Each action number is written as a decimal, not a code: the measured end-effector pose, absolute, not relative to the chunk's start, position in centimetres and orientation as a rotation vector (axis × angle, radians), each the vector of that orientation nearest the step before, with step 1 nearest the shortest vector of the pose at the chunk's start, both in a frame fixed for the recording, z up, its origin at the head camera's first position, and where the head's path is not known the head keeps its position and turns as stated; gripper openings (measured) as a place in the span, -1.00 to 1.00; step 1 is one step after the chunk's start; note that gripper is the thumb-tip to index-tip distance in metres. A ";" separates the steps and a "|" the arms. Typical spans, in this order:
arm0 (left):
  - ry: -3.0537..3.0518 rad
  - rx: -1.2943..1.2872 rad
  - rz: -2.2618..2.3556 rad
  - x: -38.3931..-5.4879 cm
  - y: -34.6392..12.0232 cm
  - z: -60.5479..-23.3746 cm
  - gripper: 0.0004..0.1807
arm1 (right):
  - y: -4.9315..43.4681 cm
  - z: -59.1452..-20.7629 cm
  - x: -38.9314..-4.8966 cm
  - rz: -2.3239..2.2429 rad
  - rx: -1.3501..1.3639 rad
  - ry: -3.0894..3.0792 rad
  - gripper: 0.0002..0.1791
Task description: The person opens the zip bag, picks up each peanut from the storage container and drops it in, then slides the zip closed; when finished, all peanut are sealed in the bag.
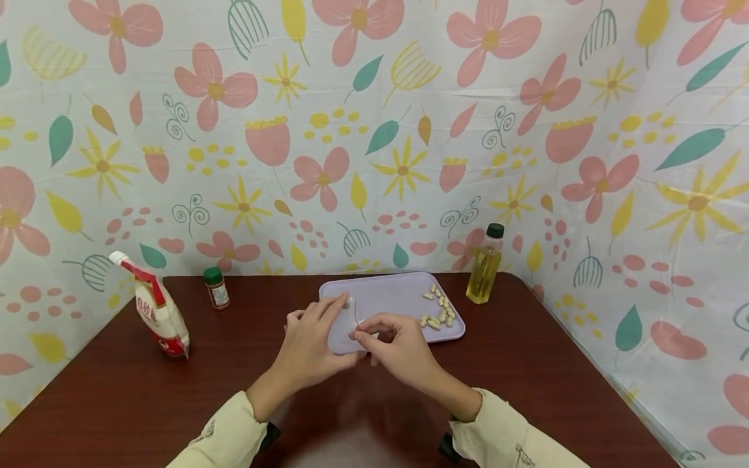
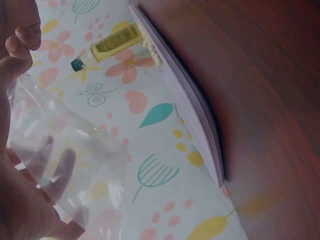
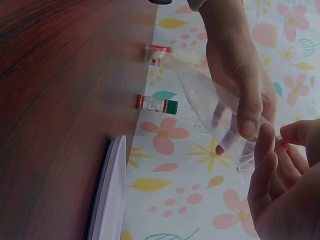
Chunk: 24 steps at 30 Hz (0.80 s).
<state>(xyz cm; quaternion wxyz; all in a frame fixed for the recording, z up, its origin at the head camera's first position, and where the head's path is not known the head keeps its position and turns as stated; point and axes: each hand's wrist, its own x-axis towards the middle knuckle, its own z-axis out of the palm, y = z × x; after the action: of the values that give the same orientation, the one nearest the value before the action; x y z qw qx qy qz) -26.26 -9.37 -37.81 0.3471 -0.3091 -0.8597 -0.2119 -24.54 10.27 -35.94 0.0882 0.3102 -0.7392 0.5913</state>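
Note:
Both hands hold a clear plastic zip bag [image 2: 95,155] up above the table, in front of a lilac tray [image 1: 386,300]. My left hand [image 1: 310,341] grips the bag with the thumb on the near side and the fingers behind, visible through the film in the right wrist view. With thumb and fingertips, my right hand [image 1: 404,348] pinches the bag's edge, where a red strip [image 3: 281,144] shows. Nothing shows inside the bag. Several unshelled peanuts [image 1: 447,312] lie at the right end of the tray.
An oil bottle [image 1: 484,273] with a dark green cap stands right of the tray. To the left are a small green-capped jar [image 1: 218,290] and a red-and-white spouted pouch [image 1: 158,309]. A flower-patterned cloth [image 1: 351,162] hangs behind the brown table [image 1: 234,344].

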 end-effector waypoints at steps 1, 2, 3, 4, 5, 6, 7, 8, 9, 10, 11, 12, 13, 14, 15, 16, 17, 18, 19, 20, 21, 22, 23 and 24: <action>-2.237 -0.800 -0.555 -26.3 -9.4 -37.8 0.02 | 10.3 -35.9 -24.6 1.756 0.910 -2.202 -0.87; -2.248 -0.797 -0.562 -26.3 -9.5 -37.8 0.02 | 10.3 -35.9 -24.6 1.748 0.894 -2.207 -0.86; -2.264 -0.792 -0.568 -26.3 -9.5 -37.8 0.02 | 10.3 -36.0 -24.6 1.741 0.881 -2.211 -0.87; -2.277 -0.788 -0.581 -26.3 -9.6 -37.8 0.01 | 10.3 -35.9 -24.6 1.734 0.869 -2.214 -0.86; -2.293 -0.779 -0.592 -26.3 -9.7 -37.9 0.00 | 10.4 -35.9 -24.6 1.725 0.851 -2.221 -0.86; -2.307 -0.771 -0.600 -26.4 -9.8 -37.9 -0.02 | 10.4 -35.8 -24.5 1.709 0.834 -2.231 -0.87; -2.322 -0.761 -0.610 -26.4 -9.9 -37.9 -0.04 | 10.4 -35.7 -24.4 1.695 0.817 -2.243 -0.87; -2.338 -0.750 -0.622 -26.4 -9.9 -38.0 -0.05 | 10.5 -35.5 -24.3 1.688 0.803 -2.252 -0.87; -2.353 -0.739 -0.635 -26.5 -10.0 -38.0 -0.07 | 10.5 -35.3 -24.1 1.679 0.793 -2.260 -0.87; -2.366 -0.727 -0.647 -26.5 -10.1 -38.0 -0.08 | 10.6 -34.9 -23.9 1.673 0.783 -2.269 -0.87; -2.378 -0.717 -0.655 -26.5 -10.2 -38.0 -0.09 | 10.7 -34.7 -23.8 1.669 0.770 -2.281 -0.87; -2.386 -0.711 -0.669 -26.6 -10.2 -38.0 -0.10 | 10.8 -34.7 -23.8 1.667 0.761 -2.289 -0.86; -2.395 -0.705 -0.682 -26.6 -10.3 -38.0 -0.10 | 11.0 -34.7 -23.8 1.670 0.752 -2.296 -0.86; -2.404 -0.700 -0.695 -26.6 -10.3 -38.0 -0.10 | 11.2 -34.8 -23.9 1.669 0.744 -2.303 -0.85; -2.411 -0.697 -0.707 -26.7 -10.3 -37.9 -0.11 | 11.5 -35.0 -24.1 1.667 0.736 -2.309 -0.85; -2.418 -0.693 -0.711 -26.7 -10.3 -37.9 -0.11 | 11.8 -35.3 -24.4 1.667 0.726 -2.316 -0.84; -2.423 -0.690 -0.711 -26.8 -10.3 -37.9 -0.11 | 12.2 -35.7 -24.9 1.665 0.716 -2.323 -0.84; -2.429 -0.684 -0.712 -26.8 -10.4 -37.8 -0.11 | 12.5 -36.0 -25.2 1.658 0.707 -2.329 -0.84; -2.433 -0.680 -0.709 -26.9 -10.4 -37.9 -0.12 | 12.9 -36.3 -25.5 1.650 0.698 -2.337 -0.85; -2.436 -0.676 -0.708 -27.0 -10.5 -37.9 -0.12 | 13.2 -36.5 -25.8 1.637 0.689 -2.345 -0.86; -2.438 -0.670 -0.705 -27.1 -10.6 -37.9 -0.12 | 13.5 -36.7 -26.1 1.621 0.678 -2.356 -0.86; -2.438 -0.664 -0.701 -27.2 -10.7 -37.9 -0.13 | 13.9 -36.8 -26.4 1.602 0.667 -2.368 -0.88; -2.439 -0.660 -0.705 -27.3 -10.8 -37.9 -0.13 | 14.1 -36.9 -26.7 1.582 0.652 -2.383 -0.89; -2.443 -0.656 -0.713 -27.4 -10.8 -38.0 -0.13 | 14.5 -37.0 -26.9 1.558 0.633 -2.401 -0.90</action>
<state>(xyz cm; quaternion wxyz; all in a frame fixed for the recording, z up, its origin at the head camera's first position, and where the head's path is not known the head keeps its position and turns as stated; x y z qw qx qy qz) -27.41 -10.81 -37.95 0.2538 -0.2413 -0.8992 -0.2624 -26.89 14.46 -37.03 0.1050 0.2148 -0.8145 0.5286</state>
